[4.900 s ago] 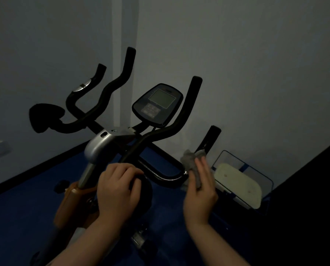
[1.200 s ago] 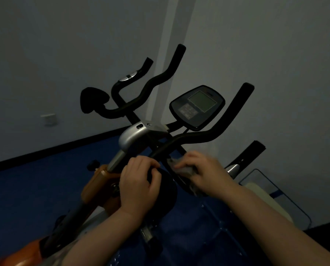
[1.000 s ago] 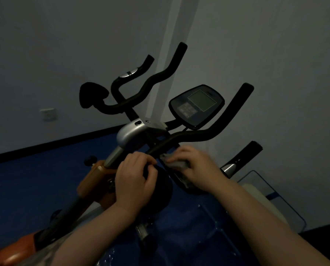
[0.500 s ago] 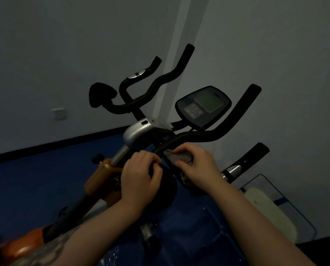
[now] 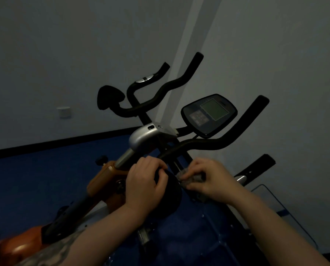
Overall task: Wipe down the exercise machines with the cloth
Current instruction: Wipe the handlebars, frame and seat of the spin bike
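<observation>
Your left hand (image 5: 145,186) is curled over a round black pad (image 5: 169,194) at the near end of the exercise bike (image 5: 146,137), fingers wrapped over its top edge and thumb down its side, gripping it. Your right hand (image 5: 208,180) sits just to the right of that pad, fingers bent down and pinching the grey cloth (image 5: 191,178) against the dark bar of the bike underneath; the cloth is bunched, showing only between your fingertips and below your palm. The two hands are near each other but not touching, with the edge of the pad between them. Above your hands the black handlebars (image 5: 214,144) sweep up and outward, one long grip rising to the right and another pair curving up to the left. The console (image 5: 209,114) with its pale screen stands tilted between them, above your right hand. A silver housing (image 5: 145,136) caps the stem just beyond your left hand, and the orange frame (image 5: 104,179) runs down to the lower left. The bike stands on a blue floor (image 5: 35,179) in the corner of grey walls (image 5: 64,45), with a wall socket (image 5: 64,111) on the left. The scene is dim, so finer detail of the cloth is hard to tell.
</observation>
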The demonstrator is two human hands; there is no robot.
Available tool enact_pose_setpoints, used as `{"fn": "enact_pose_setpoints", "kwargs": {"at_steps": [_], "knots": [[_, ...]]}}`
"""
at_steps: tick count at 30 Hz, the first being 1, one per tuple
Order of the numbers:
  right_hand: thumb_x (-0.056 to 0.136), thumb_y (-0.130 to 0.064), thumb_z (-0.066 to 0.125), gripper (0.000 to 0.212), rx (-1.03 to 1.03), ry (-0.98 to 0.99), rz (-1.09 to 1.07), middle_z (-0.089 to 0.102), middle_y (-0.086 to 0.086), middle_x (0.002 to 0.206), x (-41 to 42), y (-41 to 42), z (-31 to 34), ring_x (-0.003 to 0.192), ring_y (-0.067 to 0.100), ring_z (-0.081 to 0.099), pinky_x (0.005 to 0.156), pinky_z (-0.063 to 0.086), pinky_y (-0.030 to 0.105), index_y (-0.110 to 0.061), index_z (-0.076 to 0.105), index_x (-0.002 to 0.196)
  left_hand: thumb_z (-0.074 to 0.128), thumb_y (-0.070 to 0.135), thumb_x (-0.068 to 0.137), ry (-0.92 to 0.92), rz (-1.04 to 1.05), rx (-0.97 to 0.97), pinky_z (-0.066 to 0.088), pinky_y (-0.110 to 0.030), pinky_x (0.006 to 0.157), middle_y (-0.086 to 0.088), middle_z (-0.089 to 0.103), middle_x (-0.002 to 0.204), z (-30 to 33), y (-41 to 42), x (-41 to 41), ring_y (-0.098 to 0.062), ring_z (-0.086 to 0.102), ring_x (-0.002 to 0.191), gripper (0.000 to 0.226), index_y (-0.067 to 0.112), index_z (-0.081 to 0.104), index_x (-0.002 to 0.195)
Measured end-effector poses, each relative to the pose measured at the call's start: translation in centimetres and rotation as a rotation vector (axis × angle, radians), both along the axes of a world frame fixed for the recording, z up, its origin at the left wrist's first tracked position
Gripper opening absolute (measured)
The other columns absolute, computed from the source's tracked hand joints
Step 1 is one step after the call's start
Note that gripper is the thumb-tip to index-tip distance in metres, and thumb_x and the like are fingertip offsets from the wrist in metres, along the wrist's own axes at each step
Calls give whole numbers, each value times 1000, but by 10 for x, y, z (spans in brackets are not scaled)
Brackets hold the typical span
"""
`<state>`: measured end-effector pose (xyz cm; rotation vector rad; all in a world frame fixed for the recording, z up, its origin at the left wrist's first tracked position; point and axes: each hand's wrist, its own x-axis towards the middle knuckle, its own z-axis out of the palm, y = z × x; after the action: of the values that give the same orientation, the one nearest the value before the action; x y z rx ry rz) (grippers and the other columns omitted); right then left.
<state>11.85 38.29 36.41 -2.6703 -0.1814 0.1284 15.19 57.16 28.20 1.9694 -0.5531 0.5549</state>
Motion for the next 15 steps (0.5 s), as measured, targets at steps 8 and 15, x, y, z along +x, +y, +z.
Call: {"fn": "enact_pose_setpoints", "kwargs": {"at_steps": [8,15], "knots": [[78,-19,77,20,114,-310,-231,54,-13,98,1,26,-34,88,2,54,74,39,8,-30,71,94,46,23,85,9,-21,-7,47,-40,63,6,57,79,1,1,-1,-12,53,74,13,19,59,82],[84,-16,69,21,-191,-717,-168,55,-4,107,-60,-7,-46,98,12,53,83,45,22,-16,70,104,43,25,85,3,-48,-36,46,-35,63,9,57,79,1,2,1,-8,51,74,18,20,60,82]]}}
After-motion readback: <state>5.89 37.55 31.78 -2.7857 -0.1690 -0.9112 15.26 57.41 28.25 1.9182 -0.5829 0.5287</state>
